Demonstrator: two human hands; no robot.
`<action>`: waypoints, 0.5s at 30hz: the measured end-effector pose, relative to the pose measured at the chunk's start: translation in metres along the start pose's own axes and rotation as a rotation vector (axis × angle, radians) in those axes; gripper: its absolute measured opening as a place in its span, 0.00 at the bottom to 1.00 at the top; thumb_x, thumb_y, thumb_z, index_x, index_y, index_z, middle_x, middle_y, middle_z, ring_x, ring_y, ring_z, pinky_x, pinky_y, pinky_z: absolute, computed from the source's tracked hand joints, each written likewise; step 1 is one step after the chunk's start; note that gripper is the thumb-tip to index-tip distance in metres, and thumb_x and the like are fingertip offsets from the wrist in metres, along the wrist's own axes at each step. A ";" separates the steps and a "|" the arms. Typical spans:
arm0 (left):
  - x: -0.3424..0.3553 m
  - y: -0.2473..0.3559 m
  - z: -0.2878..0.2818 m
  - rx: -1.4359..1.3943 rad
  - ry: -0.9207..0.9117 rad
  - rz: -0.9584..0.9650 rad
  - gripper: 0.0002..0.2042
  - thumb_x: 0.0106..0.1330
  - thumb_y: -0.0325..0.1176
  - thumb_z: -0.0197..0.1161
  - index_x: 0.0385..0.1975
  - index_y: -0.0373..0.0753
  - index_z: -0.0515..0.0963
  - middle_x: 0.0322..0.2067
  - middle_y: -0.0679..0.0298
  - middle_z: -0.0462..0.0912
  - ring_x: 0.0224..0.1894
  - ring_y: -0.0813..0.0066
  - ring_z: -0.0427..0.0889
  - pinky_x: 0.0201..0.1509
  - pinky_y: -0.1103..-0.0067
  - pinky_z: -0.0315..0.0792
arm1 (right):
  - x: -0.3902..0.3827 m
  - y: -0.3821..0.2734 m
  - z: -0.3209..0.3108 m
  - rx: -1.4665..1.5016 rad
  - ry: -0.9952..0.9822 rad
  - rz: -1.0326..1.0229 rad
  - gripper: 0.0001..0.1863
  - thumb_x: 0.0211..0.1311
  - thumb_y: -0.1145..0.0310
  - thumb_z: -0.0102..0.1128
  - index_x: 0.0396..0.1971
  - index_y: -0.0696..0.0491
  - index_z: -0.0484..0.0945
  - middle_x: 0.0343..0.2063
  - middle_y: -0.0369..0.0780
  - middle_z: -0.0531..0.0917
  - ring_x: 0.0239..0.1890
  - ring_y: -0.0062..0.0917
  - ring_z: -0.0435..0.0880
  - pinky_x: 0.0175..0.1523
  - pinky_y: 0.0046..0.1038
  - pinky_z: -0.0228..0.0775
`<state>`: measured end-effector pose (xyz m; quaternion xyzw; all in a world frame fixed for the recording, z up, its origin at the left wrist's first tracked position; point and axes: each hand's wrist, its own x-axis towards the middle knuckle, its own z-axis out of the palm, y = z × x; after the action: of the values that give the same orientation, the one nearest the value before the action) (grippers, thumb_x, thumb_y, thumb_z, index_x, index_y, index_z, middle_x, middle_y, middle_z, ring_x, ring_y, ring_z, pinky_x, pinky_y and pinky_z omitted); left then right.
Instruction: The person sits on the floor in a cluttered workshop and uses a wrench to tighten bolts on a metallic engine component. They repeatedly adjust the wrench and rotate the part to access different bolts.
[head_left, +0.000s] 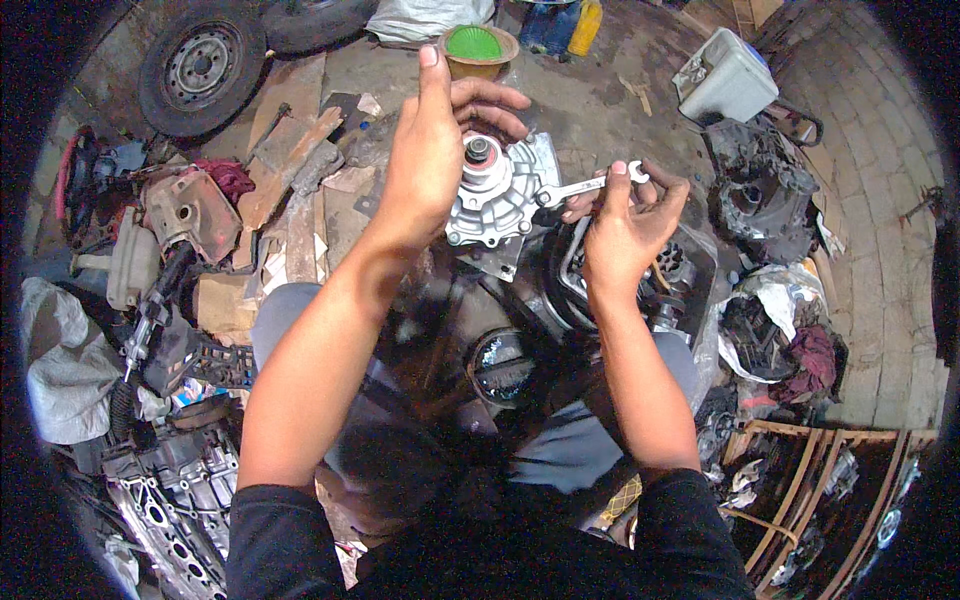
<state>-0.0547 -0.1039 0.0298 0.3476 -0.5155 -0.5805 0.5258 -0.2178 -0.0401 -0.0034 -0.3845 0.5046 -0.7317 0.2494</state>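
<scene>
Housing: silvery cast metal (490, 212), roughly round, with raised ribs, bolt lugs around its edge and a dark-tipped shaft at its centre; it sits between the two hands, ahead of the knees.
Wrench: slim, shiny steel (580, 187), its ring end at the housing's right edge.
Right hand: closed on the wrench (628, 232), just right of the housing.
Left hand: loosely open at the housing's left (428, 160), thumb raised, fingers bent; whether it touches the metal, I cannot tell.
Bowl: yellowish (478, 71), beyond the housing, with a ribbed green piece inside (473, 42).
Box: pale grey plastic (725, 85), beyond the housing to the right; contents cannot be made out.
Bag: crumpled white plastic (797, 287), well right of the housing, around dark parts (763, 320).
Tyre: black rubber on a grey steel wheel (160, 95), far left beyond the housing.
</scene>
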 end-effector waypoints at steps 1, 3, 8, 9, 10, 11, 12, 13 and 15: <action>0.001 -0.001 -0.001 -0.018 -0.001 -0.001 0.43 0.74 0.65 0.24 0.41 0.32 0.81 0.29 0.57 0.84 0.34 0.72 0.82 0.41 0.80 0.75 | 0.002 0.000 0.002 -0.004 -0.007 0.000 0.16 0.70 0.74 0.55 0.48 0.62 0.58 0.30 0.48 0.75 0.17 0.28 0.79 0.20 0.28 0.73; 0.003 -0.003 0.000 0.021 0.031 0.029 0.45 0.73 0.66 0.21 0.39 0.32 0.82 0.27 0.58 0.84 0.32 0.74 0.81 0.38 0.81 0.73 | 0.011 0.002 0.001 -0.024 -0.085 0.034 0.16 0.70 0.73 0.56 0.49 0.62 0.60 0.29 0.47 0.76 0.16 0.26 0.78 0.19 0.26 0.70; 0.002 -0.002 0.001 0.034 0.037 0.013 0.46 0.73 0.67 0.20 0.38 0.32 0.83 0.26 0.58 0.85 0.30 0.75 0.81 0.37 0.82 0.72 | 0.040 0.010 0.006 -0.091 -0.328 0.140 0.18 0.66 0.73 0.59 0.51 0.60 0.65 0.35 0.47 0.81 0.16 0.23 0.77 0.17 0.25 0.66; 0.001 -0.001 0.002 0.030 0.035 0.007 0.46 0.73 0.66 0.20 0.38 0.32 0.83 0.26 0.58 0.85 0.30 0.75 0.81 0.37 0.82 0.72 | 0.044 0.011 0.010 -0.140 -0.375 0.164 0.17 0.65 0.74 0.60 0.51 0.60 0.70 0.37 0.48 0.84 0.17 0.22 0.78 0.18 0.24 0.67; 0.001 0.001 0.005 0.026 0.028 0.005 0.46 0.73 0.66 0.20 0.37 0.32 0.83 0.26 0.58 0.84 0.30 0.75 0.81 0.37 0.82 0.72 | 0.056 0.022 0.009 -0.188 -0.443 0.111 0.17 0.65 0.74 0.61 0.52 0.60 0.71 0.37 0.48 0.84 0.17 0.21 0.79 0.18 0.24 0.67; 0.002 0.000 0.004 0.012 0.029 0.001 0.46 0.73 0.66 0.20 0.37 0.32 0.83 0.26 0.58 0.84 0.30 0.75 0.81 0.37 0.82 0.72 | 0.063 0.027 0.016 -0.229 -0.513 0.057 0.17 0.65 0.74 0.61 0.52 0.60 0.71 0.38 0.48 0.84 0.18 0.20 0.79 0.17 0.24 0.66; 0.003 -0.002 0.003 -0.002 0.029 -0.002 0.45 0.73 0.66 0.20 0.37 0.32 0.83 0.26 0.58 0.84 0.31 0.75 0.81 0.37 0.82 0.72 | 0.065 0.029 0.014 -0.201 -0.477 0.079 0.18 0.65 0.74 0.61 0.52 0.60 0.71 0.37 0.47 0.84 0.17 0.21 0.78 0.18 0.24 0.66; 0.003 -0.002 0.000 -0.012 0.034 -0.005 0.45 0.73 0.66 0.20 0.37 0.32 0.82 0.26 0.58 0.84 0.31 0.75 0.81 0.37 0.82 0.72 | 0.064 0.024 0.019 -0.168 -0.445 0.102 0.18 0.65 0.73 0.60 0.53 0.61 0.71 0.35 0.47 0.83 0.17 0.21 0.77 0.18 0.23 0.65; 0.003 0.000 0.000 -0.005 0.025 -0.006 0.45 0.74 0.66 0.20 0.37 0.32 0.82 0.26 0.58 0.84 0.31 0.75 0.82 0.37 0.81 0.73 | 0.048 0.012 0.023 0.022 -0.165 0.179 0.19 0.66 0.73 0.59 0.53 0.62 0.69 0.31 0.46 0.82 0.15 0.20 0.74 0.20 0.21 0.63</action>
<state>-0.0554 -0.1063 0.0303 0.3549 -0.5063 -0.5790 0.5314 -0.2271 -0.0935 0.0054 -0.3940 0.5065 -0.6779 0.3586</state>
